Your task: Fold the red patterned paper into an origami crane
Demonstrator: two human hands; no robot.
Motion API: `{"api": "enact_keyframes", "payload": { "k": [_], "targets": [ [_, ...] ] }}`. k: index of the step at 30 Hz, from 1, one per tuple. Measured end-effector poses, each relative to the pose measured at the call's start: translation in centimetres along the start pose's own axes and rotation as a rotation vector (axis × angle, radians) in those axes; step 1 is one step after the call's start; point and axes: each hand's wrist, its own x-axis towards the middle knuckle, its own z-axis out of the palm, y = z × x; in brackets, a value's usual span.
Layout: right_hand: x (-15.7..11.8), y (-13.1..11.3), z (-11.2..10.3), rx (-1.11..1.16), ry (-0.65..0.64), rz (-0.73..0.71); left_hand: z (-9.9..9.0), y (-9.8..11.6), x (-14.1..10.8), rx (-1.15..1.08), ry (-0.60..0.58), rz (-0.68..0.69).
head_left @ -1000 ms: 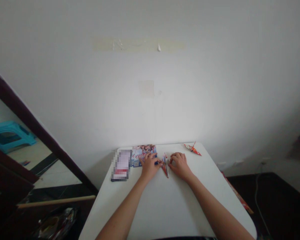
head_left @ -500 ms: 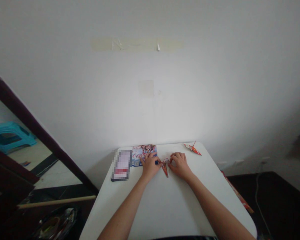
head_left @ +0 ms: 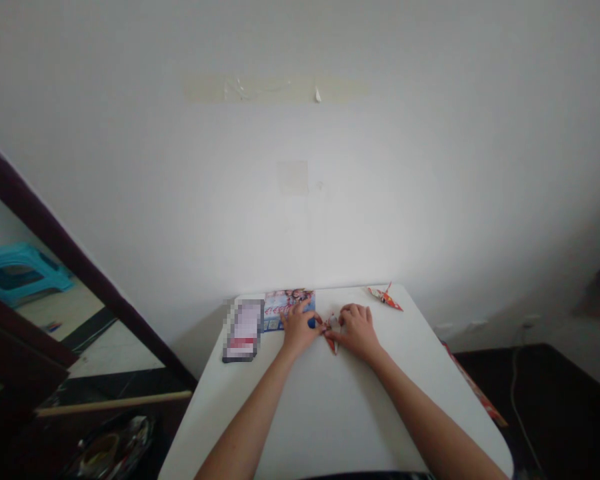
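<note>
A small piece of folded paper [head_left: 331, 344], red and white with a point toward me, lies on the white table between my hands. My left hand [head_left: 300, 327] pinches its left edge with thumb and forefinger, the other fingers resting over a printed leaflet. From the other side my right hand [head_left: 359, 330] grips it, thumb stretched across the paper toward the left fingertips. The fingers hide part of the folds. Further back on the right lies another folded paper piece [head_left: 386, 298], red and white with pointed ends.
A phone [head_left: 244, 330], its screen blurred, lies at the table's left beside the blue printed leaflet [head_left: 274, 310]. The table [head_left: 330, 420] meets a white wall [head_left: 300, 233] at the back. At the far left is a blue plastic stool [head_left: 25, 273]; a cable hangs at the right.
My right thumb has moved left across the folded paper, close to the left fingertips. My left hand has barely shifted, and the other things stay where they were.
</note>
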Motion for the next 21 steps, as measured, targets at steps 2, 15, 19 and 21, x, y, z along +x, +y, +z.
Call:
{"api": "enact_keyframes", "payload": {
  "k": [2,15,19,21],
  "targets": [
    [0.06,-0.07,0.04,0.002,-0.001,0.007,0.10,-0.14,0.06,-0.001,0.012,0.002],
    [0.06,-0.04,-0.06,0.028,-0.002,0.012,-0.07,-0.11,-0.04,0.004,0.018,0.044],
    [-0.02,-0.37,-0.35,0.037,-0.014,0.028,0.27,-0.08,-0.17,0.009,0.044,0.046],
    [-0.09,-0.59,-0.51,0.048,-0.018,0.043,0.47,0.00,-0.28,0.014,0.057,0.048]
  ]
}}
